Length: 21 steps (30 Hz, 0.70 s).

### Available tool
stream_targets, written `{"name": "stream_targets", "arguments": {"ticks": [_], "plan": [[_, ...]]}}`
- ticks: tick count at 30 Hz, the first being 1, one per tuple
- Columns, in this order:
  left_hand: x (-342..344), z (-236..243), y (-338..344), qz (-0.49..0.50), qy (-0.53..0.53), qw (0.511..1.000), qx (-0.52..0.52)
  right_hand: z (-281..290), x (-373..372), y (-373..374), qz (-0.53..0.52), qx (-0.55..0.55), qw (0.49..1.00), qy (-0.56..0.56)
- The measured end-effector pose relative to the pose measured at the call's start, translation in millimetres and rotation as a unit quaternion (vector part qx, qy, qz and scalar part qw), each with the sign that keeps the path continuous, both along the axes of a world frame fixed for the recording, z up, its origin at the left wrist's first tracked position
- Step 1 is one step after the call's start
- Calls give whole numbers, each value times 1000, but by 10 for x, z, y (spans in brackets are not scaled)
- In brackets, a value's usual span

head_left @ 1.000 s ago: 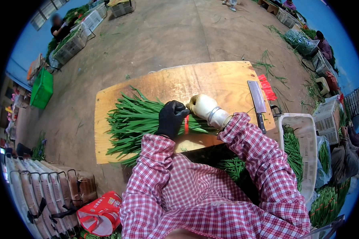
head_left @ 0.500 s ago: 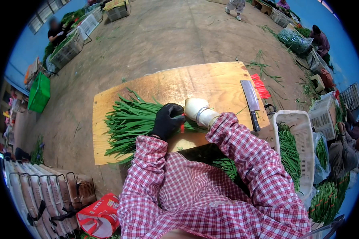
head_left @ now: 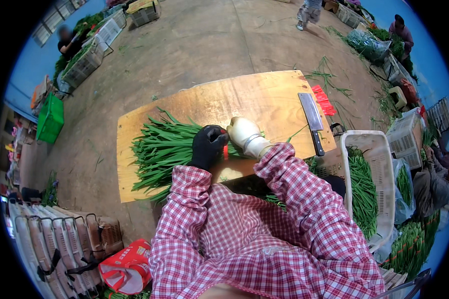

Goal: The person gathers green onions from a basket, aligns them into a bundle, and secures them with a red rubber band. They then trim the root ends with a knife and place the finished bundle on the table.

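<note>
A bundle of long green leafy stalks (head_left: 167,144), which look like garlic chives, lies across the wooden board (head_left: 249,94), its leaf tips fanned to the left. A red tie (head_left: 226,152) crosses the bundle near its right part. My left hand (head_left: 209,144), in a black glove, is closed at the tie, with a bit of red at its fingertips. My right hand (head_left: 244,133), in a white glove, is closed too, its fingertips meeting the left ones at the tie's upper end. The right hand and forearm partly hide the stalk ends. A cleaver (head_left: 312,117) lies on the board's right side.
Red strips (head_left: 324,101) lie beside the board's right edge. A pale crate (head_left: 387,192) of green stalks stands at my right. Stacked crates (head_left: 55,244) and a red bag (head_left: 127,266) are at lower left; a green crate (head_left: 50,117) stands farther left. Other people work along the walls.
My hands stay together at the red tie, the right one shifting slightly up and left. The view has moved a little. In the background, a walking person has moved to the right.
</note>
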<state>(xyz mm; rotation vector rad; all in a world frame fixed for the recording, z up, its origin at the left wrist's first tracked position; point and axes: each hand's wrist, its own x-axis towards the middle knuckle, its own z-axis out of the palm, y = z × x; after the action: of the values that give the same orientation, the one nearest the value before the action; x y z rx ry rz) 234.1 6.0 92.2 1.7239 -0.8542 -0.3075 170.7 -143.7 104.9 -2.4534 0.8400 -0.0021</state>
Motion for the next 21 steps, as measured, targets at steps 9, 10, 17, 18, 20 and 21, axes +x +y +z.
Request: {"name": "stream_targets", "arguments": {"ticks": [9, 10, 17, 18, 20, 21], "plan": [[89, -88, -61, 48, -26, 996, 70, 237, -485, -61, 136, 138, 929, -316], [92, -70, -58, 51, -18, 995, 89, 323, -494, -42, 203, 55, 927, -311], [130, -64, -81, -12, 67, 998, -15, 386, -383, 580, 285, -400, 865, -101], [114, -47, -92, -4, 50, 999, -21, 350, -377, 635, 264, -424, 860, -101], [94, -10, -112, -16, 135, 991, -6, 300, -420, 622, 276, -409, 863, -104], [83, 24, -113, -17, 123, 992, 13, 242, -444, 598, 282, -410, 860, -109]]}}
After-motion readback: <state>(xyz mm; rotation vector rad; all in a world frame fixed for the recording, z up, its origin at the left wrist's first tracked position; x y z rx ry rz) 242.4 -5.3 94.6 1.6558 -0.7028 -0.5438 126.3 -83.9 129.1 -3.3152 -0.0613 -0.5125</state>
